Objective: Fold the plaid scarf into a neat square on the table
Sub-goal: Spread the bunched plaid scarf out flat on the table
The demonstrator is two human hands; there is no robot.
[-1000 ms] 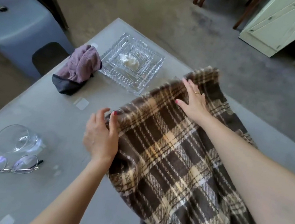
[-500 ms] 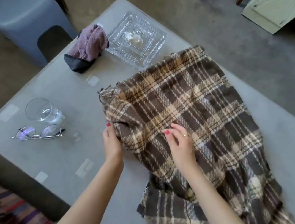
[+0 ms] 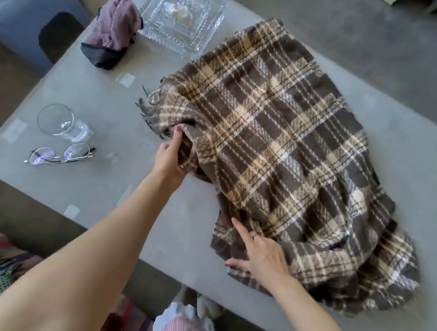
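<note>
Since a second ago the plaid scarf [image 3: 282, 151] has been laid doubled on the worktop [image 3: 98, 194], gripped by the left hand [image 3: 170, 156], the right hand [image 3: 261, 256] apparently flat, squaring still undone

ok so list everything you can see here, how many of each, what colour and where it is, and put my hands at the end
plaid scarf: one, brown and cream, rumpled across the middle and right of the table
table: one, grey, under everything
glass dish: one, clear, far left part of the table, a small white crumpled thing in it
cloth: one, mauve with a dark edge, bunched left of the dish
drinking glass: one, clear, lying on its side near the left edge
eyeglasses: one pair, thin metal frame, just nearer than the glass
left hand: grips the scarf's left edge by the fringe
right hand: rests on the scarf's near edge, fingers straight
</note>
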